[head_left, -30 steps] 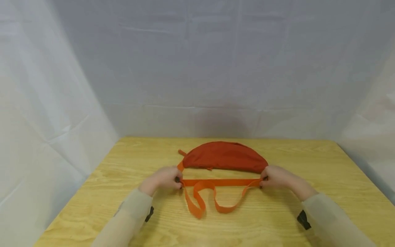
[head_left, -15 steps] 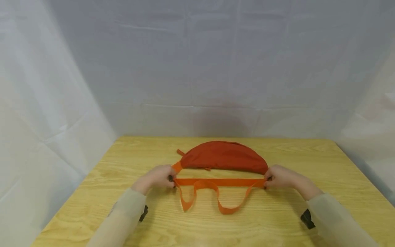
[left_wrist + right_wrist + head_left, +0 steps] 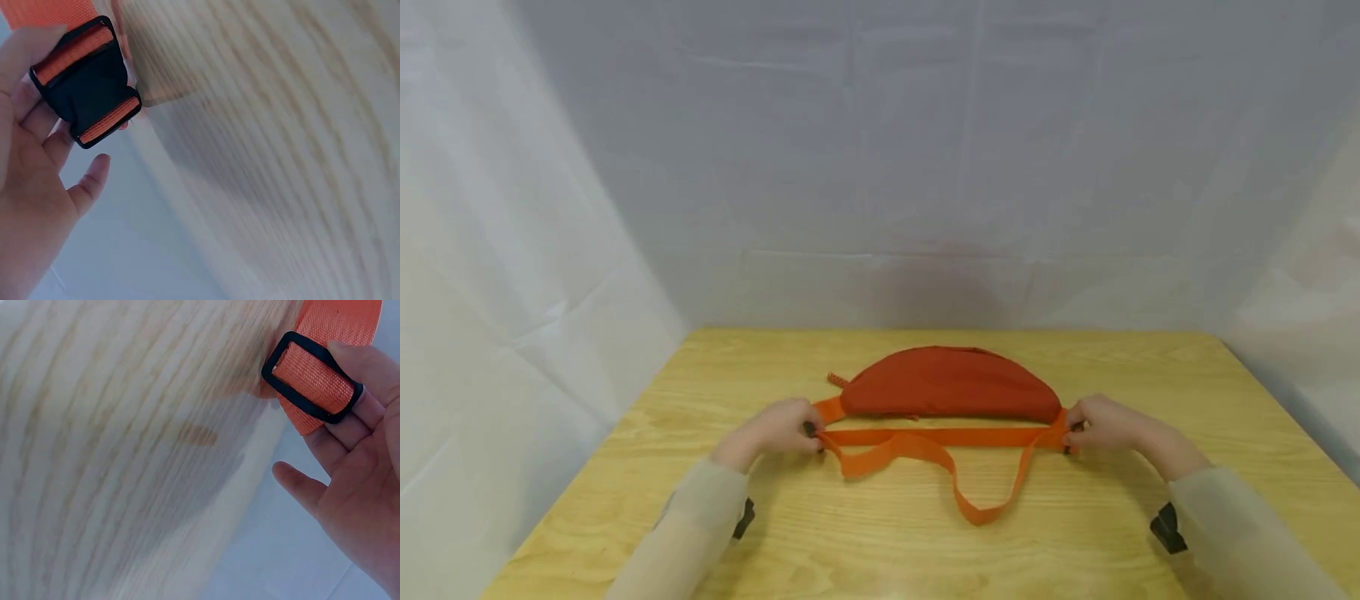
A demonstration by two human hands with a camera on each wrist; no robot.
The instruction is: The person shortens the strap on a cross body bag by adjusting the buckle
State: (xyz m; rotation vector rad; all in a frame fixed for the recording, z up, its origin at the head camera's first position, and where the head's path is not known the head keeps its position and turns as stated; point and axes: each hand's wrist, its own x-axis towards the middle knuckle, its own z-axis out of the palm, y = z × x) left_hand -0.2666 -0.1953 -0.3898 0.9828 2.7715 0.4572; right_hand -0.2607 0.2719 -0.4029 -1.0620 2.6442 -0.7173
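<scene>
A red-orange waist bag [image 3: 951, 383] lies on the table, its curved side away from me. Its orange strap [image 3: 932, 437] runs straight between both hands along the near side, with a slack length [image 3: 977, 515] curving toward me. My left hand [image 3: 781, 427] pinches a black side-release buckle [image 3: 90, 84], fastened, with orange webbing through both ends, between thumb and fingers. At the bag's right end my right hand [image 3: 1107, 423] pinches a black strap slider [image 3: 305, 405] with webbing threaded through it. The thumb presses on top, fingers behind.
The light wooden table [image 3: 880, 558] carries the bag near its far edge. A white sheet [image 3: 880, 167] hangs behind it, with more sheeting at both sides. Black wrist-worn pieces show under the left sleeve [image 3: 677, 533] and right sleeve [image 3: 1247, 533].
My hands have moved apart, the right one further right and the left one slightly left. The straight strap section has lengthened, and the slack loop has changed shape and shifted right.
</scene>
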